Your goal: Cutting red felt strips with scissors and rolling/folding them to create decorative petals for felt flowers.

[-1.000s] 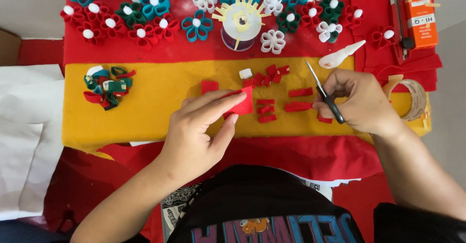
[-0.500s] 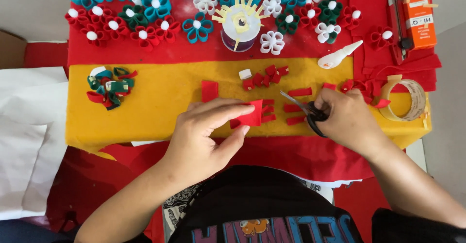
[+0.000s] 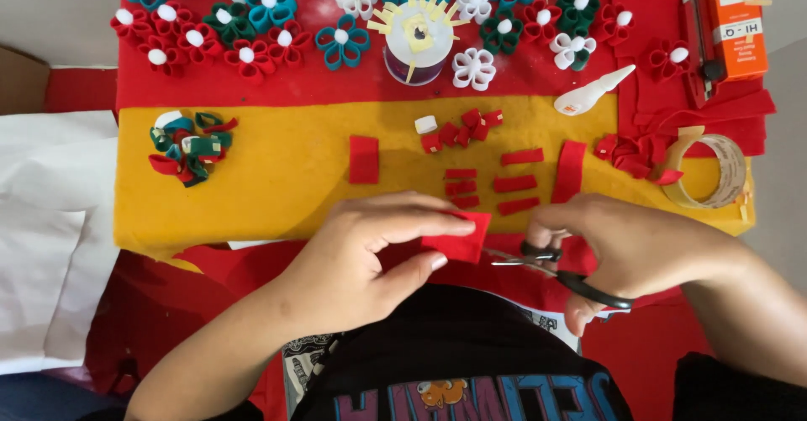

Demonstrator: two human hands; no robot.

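Presently, a red felt square (image 3: 461, 238) is pinched between thumb and fingers of the left hand (image 3: 370, 257), above the yellow felt sheet's (image 3: 286, 177) near edge. Black-handled scissors (image 3: 546, 263) are gripped closed-fisted by the right hand (image 3: 639, 249); blades should be kept square, fingertips clear.

Red felt piece (image 3: 461, 238), black-handled scissors (image 3: 561, 271), yellow felt sheet (image 3: 277, 169) on red cloth (image 3: 546, 72), w/ red/teal/white/green flowers (image 3: 341, 41).

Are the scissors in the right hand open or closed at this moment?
Slightly open. The scissors in the right hand show two thin blades parted in a narrow V, tips toward the red felt piece pinched by the left hand.
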